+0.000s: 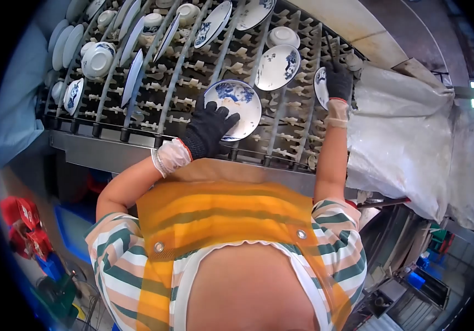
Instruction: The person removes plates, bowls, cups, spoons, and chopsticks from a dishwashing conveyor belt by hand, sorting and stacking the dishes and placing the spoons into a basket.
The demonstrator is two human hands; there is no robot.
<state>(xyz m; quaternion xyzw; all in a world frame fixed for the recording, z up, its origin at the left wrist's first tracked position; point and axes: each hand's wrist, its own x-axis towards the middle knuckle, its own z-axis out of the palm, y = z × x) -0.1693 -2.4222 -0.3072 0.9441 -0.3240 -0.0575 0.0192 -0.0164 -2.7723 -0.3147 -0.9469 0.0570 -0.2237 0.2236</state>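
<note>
My left hand (210, 128), in a dark glove, lies over the left edge of a blue-patterned white bowl (246, 103) on the pegged rack (193, 80), its fingers spread onto the inside. At the right side of the rack, my right hand (338, 83), also gloved, is at the edge of a small blue-patterned plate (320, 87) standing among the pegs. Its fingers point away from me and their grip is partly hidden. Between my hands an oval patterned dish (277, 67) leans on the pegs, with a small white bowl (284, 37) behind it.
Plates (132, 77) and upturned bowls (98, 59) stand in rows on the rack's left part. A metal ledge (110, 153) runs along its near edge. Clear plastic sheeting (402, 127) hangs at the right, and a blue-grey sheet (19, 105) at the left.
</note>
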